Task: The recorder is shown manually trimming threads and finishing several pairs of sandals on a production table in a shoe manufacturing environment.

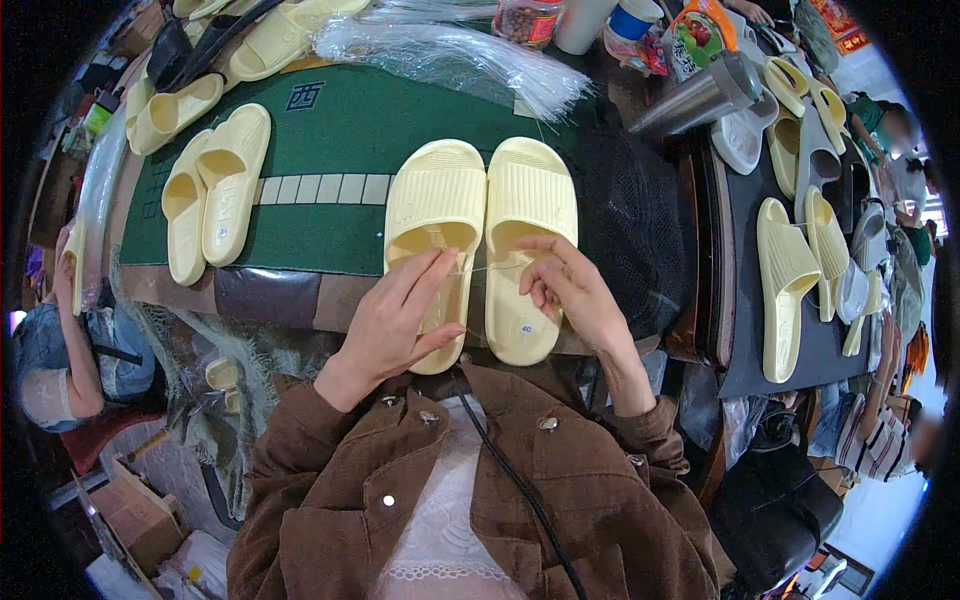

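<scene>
Two pale yellow slide slippers stand side by side before me, toes pointing away. Over the opening of the left slipper (436, 195) is my left hand (395, 315), its fingers stretched out and the thumb apart. My right hand (575, 290) hovers above the footbed of the right slipper (533, 190), fingers curled in a pinch. Between the hands runs a thin clear plastic strand (490, 268), its right end at my right fingers. Whether the left fingertips touch the strand I cannot tell. A small round sticker lies on the right slipper's heel.
Another yellow pair (235, 190) rests left on the green mat (330, 120). Behind lies a bundle of clear plastic strands (460, 65). A steel tumbler (700, 95) leans at the back right. More slippers (787, 285) cover the right-hand table. People sit at both sides.
</scene>
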Available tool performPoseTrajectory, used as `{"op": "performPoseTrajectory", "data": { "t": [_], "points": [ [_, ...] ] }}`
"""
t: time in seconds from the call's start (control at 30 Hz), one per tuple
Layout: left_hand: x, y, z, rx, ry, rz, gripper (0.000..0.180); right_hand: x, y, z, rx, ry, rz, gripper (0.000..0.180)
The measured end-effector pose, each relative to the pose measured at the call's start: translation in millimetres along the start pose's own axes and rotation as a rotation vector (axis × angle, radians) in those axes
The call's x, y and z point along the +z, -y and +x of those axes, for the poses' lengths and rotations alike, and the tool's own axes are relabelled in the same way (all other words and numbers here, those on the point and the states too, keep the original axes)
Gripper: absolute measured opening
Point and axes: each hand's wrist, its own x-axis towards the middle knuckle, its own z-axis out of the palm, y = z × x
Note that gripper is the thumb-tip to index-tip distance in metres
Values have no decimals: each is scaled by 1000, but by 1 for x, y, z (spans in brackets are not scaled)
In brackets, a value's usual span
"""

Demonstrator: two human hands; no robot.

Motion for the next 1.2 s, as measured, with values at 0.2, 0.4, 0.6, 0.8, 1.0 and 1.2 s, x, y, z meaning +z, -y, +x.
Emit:
{"op": "performPoseTrajectory", "data": {
  "t": [0.2, 0.4, 0.6, 0.8, 1.0, 1.2],
  "points": [
    [4, 2, -1, 1, 30, 71, 70, -5, 10, -9, -40, 161, -214, 28],
    [9, -2, 3, -159, -65, -74, 62, 3, 20, -26, -372, 398, -700, 29],
    [12, -1, 9, -316, -171, -486, 47, 40, 13, -27, -379, 436, -618, 34],
    [12, -2, 10, -295, -190, -434, 47, 52, 6, -16, -389, 528, -730, 23],
    [15, -1, 9, -213, -150, -157, 49, 41, 17, -20, -535, 365, -681, 18],
    [15, 9, 7, -168, -129, 60, 48, 10, 49, -35, -517, 184, -874, 32]
  ]
}}
